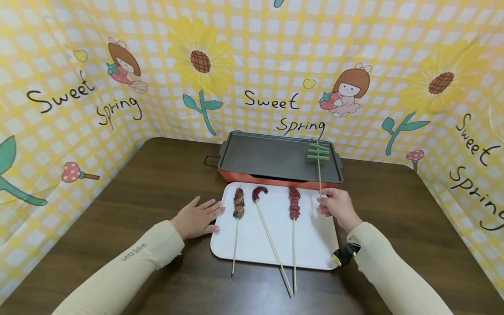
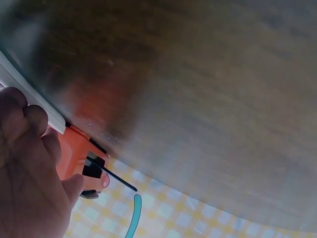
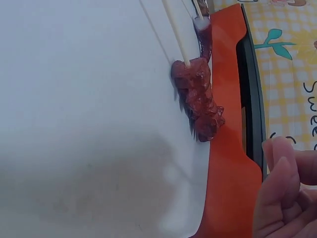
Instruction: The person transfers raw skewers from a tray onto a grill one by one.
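My right hand point(image 1: 337, 206) pinches the stick of a skewer of green vegetable pieces point(image 1: 323, 155) between thumb and fingers. Its green end lies over the right side of a dark electric griddle point(image 1: 264, 153). My left hand point(image 1: 197, 218) has its fingers spread, fingertips at the left rim of a white tray point(image 1: 315, 249). On that tray lie a skewer of browned chunks point(image 1: 238, 203), a skewer with a curled dark-red tentacle point(image 1: 258, 193) and a skewer of red meat point(image 1: 294, 203). In the right wrist view the red meat point(image 3: 195, 99) shows close up beside the curled fingers.
The griddle's orange base point(image 1: 252, 178) stands directly behind the tray, with a wire handle point(image 1: 211, 161) at its left. All three skewers' sticks overhang the tray's front edge. A patterned cloth point(image 1: 260, 65) hangs behind the brown wooden table point(image 1: 157, 188).
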A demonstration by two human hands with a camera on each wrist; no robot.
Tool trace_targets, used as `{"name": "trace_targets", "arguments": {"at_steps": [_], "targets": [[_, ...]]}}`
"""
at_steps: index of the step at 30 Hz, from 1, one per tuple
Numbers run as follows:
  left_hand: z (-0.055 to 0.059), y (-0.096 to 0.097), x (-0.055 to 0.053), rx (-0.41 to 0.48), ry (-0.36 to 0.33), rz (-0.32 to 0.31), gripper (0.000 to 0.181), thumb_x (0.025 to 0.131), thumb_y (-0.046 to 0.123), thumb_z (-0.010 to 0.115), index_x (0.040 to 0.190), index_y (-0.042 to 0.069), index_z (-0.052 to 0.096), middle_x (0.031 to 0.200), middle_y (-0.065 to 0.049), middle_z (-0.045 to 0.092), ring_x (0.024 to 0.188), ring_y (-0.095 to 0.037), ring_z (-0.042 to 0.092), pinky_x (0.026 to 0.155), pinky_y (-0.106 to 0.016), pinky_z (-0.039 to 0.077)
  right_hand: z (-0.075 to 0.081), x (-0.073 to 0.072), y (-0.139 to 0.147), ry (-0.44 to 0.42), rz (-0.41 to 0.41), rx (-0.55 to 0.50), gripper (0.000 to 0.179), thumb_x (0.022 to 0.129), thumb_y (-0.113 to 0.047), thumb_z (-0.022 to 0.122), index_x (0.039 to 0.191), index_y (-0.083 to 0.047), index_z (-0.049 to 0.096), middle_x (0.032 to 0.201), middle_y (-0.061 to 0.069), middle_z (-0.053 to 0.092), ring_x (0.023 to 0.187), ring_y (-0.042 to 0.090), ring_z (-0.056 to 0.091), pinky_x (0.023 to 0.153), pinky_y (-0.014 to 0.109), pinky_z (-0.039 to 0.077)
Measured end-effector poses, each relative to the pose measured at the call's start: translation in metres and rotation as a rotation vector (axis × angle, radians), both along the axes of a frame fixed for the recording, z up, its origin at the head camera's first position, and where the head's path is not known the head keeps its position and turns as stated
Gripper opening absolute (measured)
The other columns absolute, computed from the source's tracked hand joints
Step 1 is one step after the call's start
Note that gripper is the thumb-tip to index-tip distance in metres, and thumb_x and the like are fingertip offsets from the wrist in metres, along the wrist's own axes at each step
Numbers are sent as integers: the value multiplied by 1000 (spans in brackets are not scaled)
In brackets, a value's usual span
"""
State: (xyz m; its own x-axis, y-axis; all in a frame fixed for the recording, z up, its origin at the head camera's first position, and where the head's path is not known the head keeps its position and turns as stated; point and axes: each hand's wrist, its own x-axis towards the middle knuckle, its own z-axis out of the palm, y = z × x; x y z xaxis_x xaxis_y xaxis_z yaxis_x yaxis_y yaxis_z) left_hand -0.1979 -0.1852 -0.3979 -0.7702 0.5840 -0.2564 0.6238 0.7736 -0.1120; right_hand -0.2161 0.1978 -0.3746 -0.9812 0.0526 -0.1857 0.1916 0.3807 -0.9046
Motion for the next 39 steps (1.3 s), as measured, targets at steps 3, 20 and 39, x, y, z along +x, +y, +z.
{"name": "trace_targets", "arguments": {"at_steps": [3,20,39], "targets": [[0,-1,1,5,0,0,63,98,47,43,147,8,39,152,-9,35,140,-27,30,109,-57,22,0,-3,0,-1,-11,-13,35,93,1,55,125,16,51,60,0,61,48,7,56,49,21,49],[0,1,1,-4,-1,2,63,98,47,44,147,8,39,152,-9,35,140,-27,31,110,-57,22,10,-14,2,18,-41,-17,32,92,1,55,119,18,53,68,5,64,49,4,57,47,20,46],[1,1,0,-11,-5,5,63,98,47,43,147,7,39,152,-10,35,140,-26,31,110,-57,21,9,-16,2,-28,-76,9,31,91,1,57,117,17,55,66,4,65,49,5,58,48,21,49]]}}
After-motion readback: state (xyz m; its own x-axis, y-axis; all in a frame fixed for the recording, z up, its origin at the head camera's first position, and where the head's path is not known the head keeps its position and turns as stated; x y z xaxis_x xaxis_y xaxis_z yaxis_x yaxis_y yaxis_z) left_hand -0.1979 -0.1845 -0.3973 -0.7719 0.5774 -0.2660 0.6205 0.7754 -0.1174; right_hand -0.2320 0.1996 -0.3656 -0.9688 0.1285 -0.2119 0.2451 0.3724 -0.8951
